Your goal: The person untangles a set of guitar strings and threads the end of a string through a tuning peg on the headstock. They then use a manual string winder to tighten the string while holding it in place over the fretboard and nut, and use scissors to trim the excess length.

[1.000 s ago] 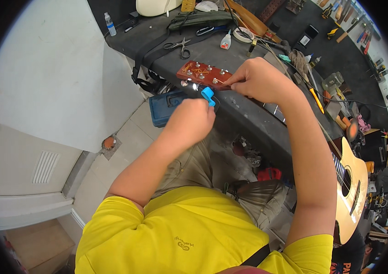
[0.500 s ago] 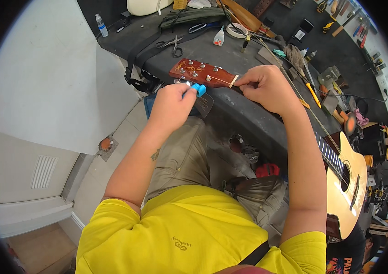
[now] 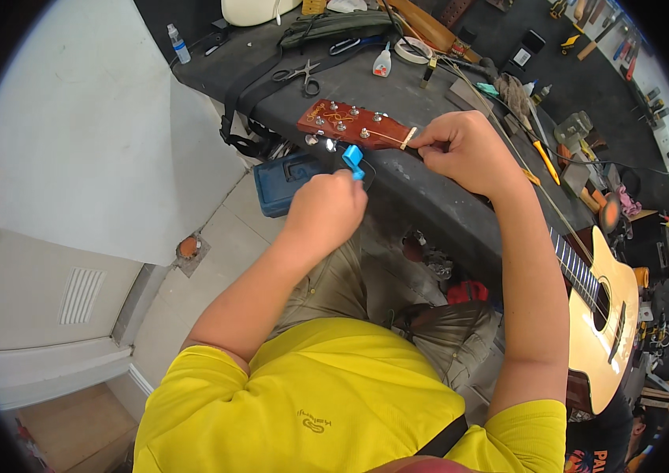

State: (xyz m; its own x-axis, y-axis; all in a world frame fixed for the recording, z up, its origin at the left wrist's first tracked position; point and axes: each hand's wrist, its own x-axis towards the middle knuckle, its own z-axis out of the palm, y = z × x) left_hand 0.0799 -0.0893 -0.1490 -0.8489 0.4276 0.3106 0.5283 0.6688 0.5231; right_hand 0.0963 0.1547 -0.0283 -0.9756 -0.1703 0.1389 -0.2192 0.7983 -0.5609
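Note:
An acoustic guitar lies along the dark bench, its reddish-brown headstock turned to the left and its pale body at the right. My left hand is closed round a blue string winder, whose head sits just below the tuner buttons on the headstock's near edge. One string runs from a tuner post toward the white nut. Right beside the nut, my right hand pinches the string; its fingertips partly hide it. My right forearm covers much of the neck.
Scissors, a small glue bottle and a tape roll lie on the bench beyond the headstock. A blue toolbox stands below the bench edge. Hand tools crowd the right side, including a yellow-handled one.
My left hand has drawn the string winder down and right, away from the tuner buttons. More of the blue toolbox shows. The right hand keeps its place at the nut.

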